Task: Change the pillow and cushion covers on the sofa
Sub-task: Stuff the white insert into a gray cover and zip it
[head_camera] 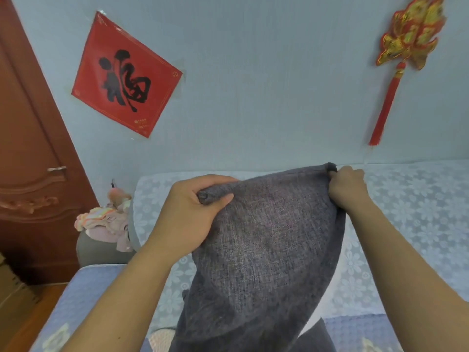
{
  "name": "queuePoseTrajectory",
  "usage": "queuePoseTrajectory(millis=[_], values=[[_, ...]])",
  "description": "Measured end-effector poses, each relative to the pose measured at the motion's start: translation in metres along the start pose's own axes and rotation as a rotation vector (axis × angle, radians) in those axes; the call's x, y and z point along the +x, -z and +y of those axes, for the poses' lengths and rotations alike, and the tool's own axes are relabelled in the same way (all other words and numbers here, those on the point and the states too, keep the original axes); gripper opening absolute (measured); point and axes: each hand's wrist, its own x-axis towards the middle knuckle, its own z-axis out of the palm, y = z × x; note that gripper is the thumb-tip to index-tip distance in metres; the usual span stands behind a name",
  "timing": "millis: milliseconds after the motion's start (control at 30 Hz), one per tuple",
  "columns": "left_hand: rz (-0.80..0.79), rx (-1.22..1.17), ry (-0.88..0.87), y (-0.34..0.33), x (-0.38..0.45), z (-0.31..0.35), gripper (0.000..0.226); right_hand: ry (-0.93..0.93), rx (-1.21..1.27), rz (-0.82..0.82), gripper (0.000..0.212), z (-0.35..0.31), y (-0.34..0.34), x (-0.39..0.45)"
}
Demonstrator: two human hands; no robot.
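Pale blue wall (253,85) behind, sofa (406,224) draped in white floral lace below. Held up in front of the sofa back: grey woven cushion cover (266,250), hanging down toward the seat. Left hand (187,214) curled round its upper left corner, thumb pressed on the fabric; right hand (347,186) pinching the upper right corner. Red calligraphy poster (124,74) and tasselled red-gold ornament (406,47) on the wall, brown door (30,161) at left, pink clothes (106,222) heaped on the armrest.

left hand (187,212) grips grey cover (266,250) corner | right hand (346,188) pinches other corner (over sofa (418,212))
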Motion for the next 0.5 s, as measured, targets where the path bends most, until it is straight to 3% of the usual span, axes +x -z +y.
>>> queuePoseTrajectory(millis=[133, 300, 433, 500], values=[[0.115, 0.036, -0.003, 0.011, 0.009, 0.001, 0.029, -0.054, 0.404, -0.126, 0.038, -0.002, 0.02, 0.004], [0.324, -0.03, 0.122, 0.051, 0.044, -0.033, 0.028, -0.167, 1.225, -0.611, 0.021, -0.022, 0.039, -0.02], [0.396, -0.026, 0.174, 0.066, 0.051, -0.064, 0.031, -0.418, 1.517, -0.782, 0.023, -0.029, 0.004, -0.025], [0.428, 0.07, 0.159, 0.063, 0.045, -0.076, 0.028, -0.511, 1.633, -0.827, 0.044, -0.028, -0.016, -0.028]])
